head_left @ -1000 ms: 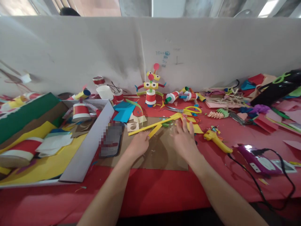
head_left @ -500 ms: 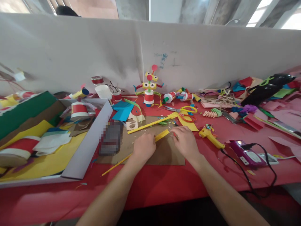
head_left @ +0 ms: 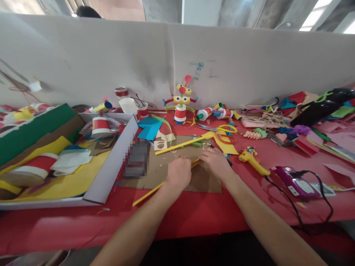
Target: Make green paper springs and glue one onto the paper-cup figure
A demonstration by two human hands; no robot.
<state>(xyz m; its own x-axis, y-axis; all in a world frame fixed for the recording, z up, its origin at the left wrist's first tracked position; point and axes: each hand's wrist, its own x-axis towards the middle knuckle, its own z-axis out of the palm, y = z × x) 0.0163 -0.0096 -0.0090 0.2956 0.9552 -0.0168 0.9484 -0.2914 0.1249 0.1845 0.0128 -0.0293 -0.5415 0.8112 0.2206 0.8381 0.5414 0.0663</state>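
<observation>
Both my hands work low over the brown cardboard mat (head_left: pixel 161 170). My left hand (head_left: pixel 179 171) is closed on a yellow paper strip (head_left: pixel 148 194), whose long tail runs out toward the lower left. My right hand (head_left: pixel 215 160) has its fingers bent together at the strip's other end; its fingertips are partly hidden. A dark, pen-like thing shows beside the right hand, and I cannot tell whether that hand holds it. Just beyond my hands lie another yellow strip (head_left: pixel 181 145) and a green coiled paper spring (head_left: pixel 196 144).
At left stands a white-sided box (head_left: pixel 116 162) of paper and cups. A blurred dark object (head_left: pixel 136 159) lies beside it. Behind stands a paper-cup figure (head_left: pixel 180 113). To the right are scissors (head_left: pixel 226 129), a yellow glue gun (head_left: pixel 254 163) and a purple power strip (head_left: pixel 295 183) with a black cord.
My hands have lowered slightly with the yellow strip, and less of it shows between them. The dark, pen-like thing shows more beside my right hand. The whole view has shifted a little.
</observation>
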